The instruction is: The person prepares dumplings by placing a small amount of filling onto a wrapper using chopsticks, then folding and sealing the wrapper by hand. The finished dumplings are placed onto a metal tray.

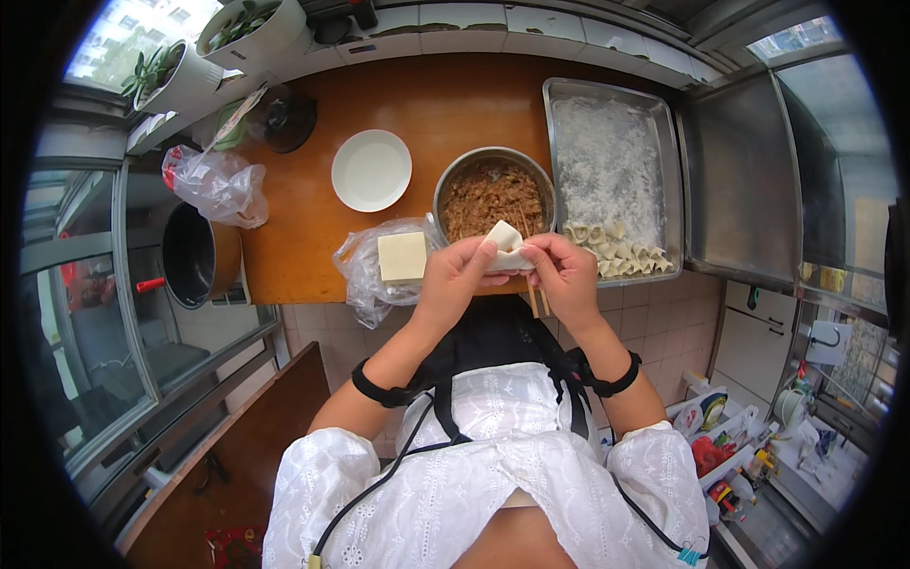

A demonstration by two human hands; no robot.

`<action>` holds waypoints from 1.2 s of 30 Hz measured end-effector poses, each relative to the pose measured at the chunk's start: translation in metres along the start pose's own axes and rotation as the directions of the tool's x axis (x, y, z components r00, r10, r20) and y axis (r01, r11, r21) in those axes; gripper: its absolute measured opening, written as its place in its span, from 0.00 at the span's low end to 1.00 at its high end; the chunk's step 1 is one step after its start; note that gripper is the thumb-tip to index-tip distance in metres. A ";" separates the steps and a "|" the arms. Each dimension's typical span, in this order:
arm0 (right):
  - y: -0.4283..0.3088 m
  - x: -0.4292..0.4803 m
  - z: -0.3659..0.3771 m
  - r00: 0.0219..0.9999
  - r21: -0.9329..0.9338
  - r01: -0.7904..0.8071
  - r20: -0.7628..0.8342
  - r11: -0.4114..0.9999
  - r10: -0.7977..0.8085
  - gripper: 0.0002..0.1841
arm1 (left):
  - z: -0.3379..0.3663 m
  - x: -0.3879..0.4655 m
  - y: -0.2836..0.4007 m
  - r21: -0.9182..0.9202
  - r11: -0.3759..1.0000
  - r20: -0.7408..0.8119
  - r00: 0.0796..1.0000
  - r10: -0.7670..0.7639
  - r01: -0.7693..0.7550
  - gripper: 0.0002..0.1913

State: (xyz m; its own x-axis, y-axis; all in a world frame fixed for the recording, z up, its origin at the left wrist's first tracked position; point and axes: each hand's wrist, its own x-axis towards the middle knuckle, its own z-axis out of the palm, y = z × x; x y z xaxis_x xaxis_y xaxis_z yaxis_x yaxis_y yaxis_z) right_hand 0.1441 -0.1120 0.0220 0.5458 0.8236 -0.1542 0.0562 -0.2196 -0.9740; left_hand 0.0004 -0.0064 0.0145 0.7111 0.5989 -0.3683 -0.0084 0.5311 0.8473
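My left hand point(457, 274) and my right hand point(567, 274) hold a partly folded dough wrapper point(506, 242) between them, with a bit of filling showing inside. Just beyond is a steel bowl point(439, 186) of brown minced filling point(490, 200). A pair of wooden chopsticks point(533, 302) leans in the bowl, its lower ends near my right hand. Left of my hands a stack of square wrappers point(402, 257) lies on a clear plastic bag point(366, 267). On the right, a floured metal tray point(551, 128) holds rows of folded dumplings point(618, 252) at its near edge.
A white plate point(371, 171) stands on the wooden table point(298, 235). Along the left are a plastic bag point(220, 186), a dark pot with a red handle point(192, 256) and a dark round lid point(288, 121). Potted succulents point(153, 75) sit at the back left.
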 end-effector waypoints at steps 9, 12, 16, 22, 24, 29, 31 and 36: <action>-0.004 -0.002 0.003 0.994 0.062 -0.056 0.100 0.997 0.050 0.06 | -0.008 0.001 0.003 0.153 0.987 0.054 0.996 -0.066 0.057 0.15; -0.003 -0.002 0.006 0.996 -0.099 0.028 0.091 0.995 -0.019 0.06 | -0.006 0.001 0.001 0.168 0.984 0.026 0.998 -0.063 0.058 0.15; -0.008 0.001 0.001 0.987 0.044 -0.078 0.141 0.996 0.071 0.07 | -0.012 0.001 0.000 -0.059 0.984 0.040 0.985 -0.168 0.170 0.14; -0.007 -0.004 -0.001 0.977 0.200 -0.175 0.159 0.964 0.144 0.06 | -0.010 0.003 0.001 0.088 0.985 0.049 0.987 -0.155 0.150 0.13; -0.002 -0.004 -0.002 0.970 0.184 -0.190 0.186 0.964 0.155 0.05 | -0.009 0.003 -0.002 0.104 0.987 0.033 0.991 -0.129 0.125 0.12; 0.006 -0.001 -0.007 0.959 0.171 -0.231 0.208 0.958 0.194 0.05 | -0.011 0.002 -0.004 0.152 0.982 0.042 0.992 -0.122 0.114 0.14; 0.007 0.001 -0.008 0.956 0.218 -0.236 0.224 0.947 0.187 0.05 | -0.018 0.001 -0.002 -0.050 0.966 0.077 0.966 -0.248 0.252 0.16; 0.009 0.002 -0.010 0.950 0.275 -0.290 0.200 0.917 0.241 0.07 | -0.026 -0.002 -0.001 -0.085 0.966 0.212 0.952 -0.222 0.244 0.20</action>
State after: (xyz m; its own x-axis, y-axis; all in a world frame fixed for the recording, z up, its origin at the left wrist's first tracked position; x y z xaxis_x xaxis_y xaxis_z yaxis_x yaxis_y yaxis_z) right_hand 0.1540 -0.1176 0.0148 0.3645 0.8340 -0.4141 -0.3364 -0.2967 -0.8937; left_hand -0.0195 0.0078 0.0042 0.8275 0.3255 -0.4576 0.1056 0.7101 0.6961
